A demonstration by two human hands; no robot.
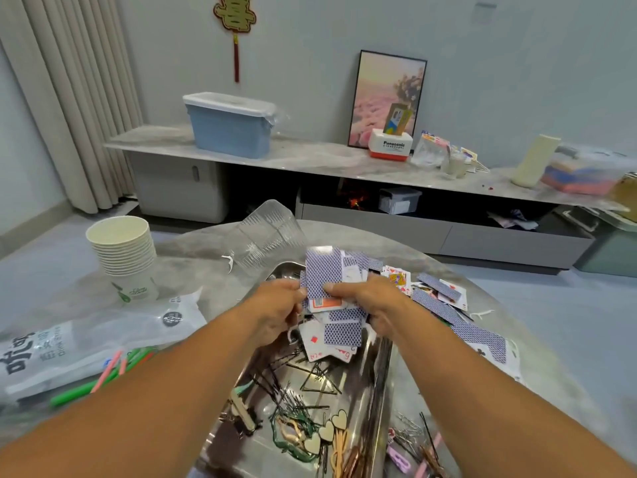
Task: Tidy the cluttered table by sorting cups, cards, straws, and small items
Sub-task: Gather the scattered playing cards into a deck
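**Both hands gather a stack of cards over the tray**

The left hand (pixel 275 307) and right hand (pixel 367 300) meet over the far end of a metal tray (pixel 381 381), fingers and thumbs curled round a small stack of playing cards (pixel 323 274). The stack stands nearly upright, long axis running away from the person, blue patterned backs facing the camera; an orange-printed card shows at its foot between the thumbs.

Loose cards (pixel 339 334) lie heaped beneath the hands on the tray, some face up, some face down, at mixed angles. More cards (pixel 444 298) trail off to the right across the desk (pixel 193 243), close to its curved right edge. The desk's far rim runs just beyond a clear plastic cup (pixel 269 232) lying on its side, mouth toward the cards.

At the left a stack of paper cups (pixel 124 250) stands upright with open surface around it. Nearer, a printed plastic bag (pixel 86 339) lies flat, with green and pink straws (pixel 107 374) pointing diagonally from under it toward the tray.

The near part of the tray holds a tangle of hairpins (pixel 296 395), wooden hearts (pixel 332 426) and clips, too jumbled to count. Both forearms cover much of the tray's sides, and its near end is cut off by the frame's lower edge.
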